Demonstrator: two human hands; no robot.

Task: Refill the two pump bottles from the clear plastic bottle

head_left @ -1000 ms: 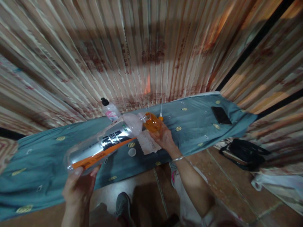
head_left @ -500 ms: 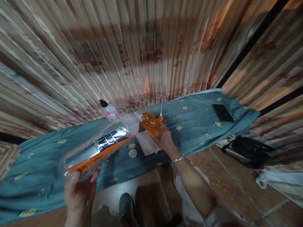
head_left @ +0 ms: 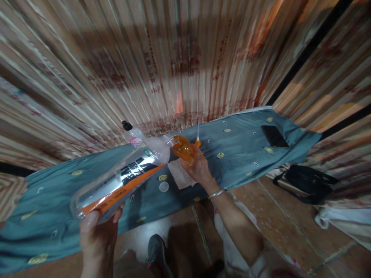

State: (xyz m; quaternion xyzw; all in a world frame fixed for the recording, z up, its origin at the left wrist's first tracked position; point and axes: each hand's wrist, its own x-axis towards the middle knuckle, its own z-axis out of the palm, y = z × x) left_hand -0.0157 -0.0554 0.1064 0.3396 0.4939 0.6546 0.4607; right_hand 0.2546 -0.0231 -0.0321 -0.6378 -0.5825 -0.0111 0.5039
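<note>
My left hand (head_left: 100, 227) is closed around the lower end of a large clear plastic bottle (head_left: 127, 179) with a silver and orange label. The bottle is tilted, its neck pointing up to the right. My right hand (head_left: 199, 166) grips a small orange bottle (head_left: 183, 148), also tilted, with its open mouth against or very near the big bottle's mouth. Whether the two rims touch I cannot tell. Behind my right hand lies an orange pump top (head_left: 198, 142) with a thin clear tube. Below the bottles, a pale scalloped cloth (head_left: 181, 175) and a round whitish cap (head_left: 164, 187) rest on the teal cover.
A clear bottle with a black cap (head_left: 132, 133) stands at the back edge. To the right, a black phone (head_left: 274, 136) lies on the teal cover (head_left: 237, 158). A black bag (head_left: 305, 183) is beyond the front right edge. A striped curtain (head_left: 185, 58) hangs behind.
The big bottle's base has dipped slightly down and to the left. Both hands keep their grip, with the two mouths still together; the view has shifted a little.
</note>
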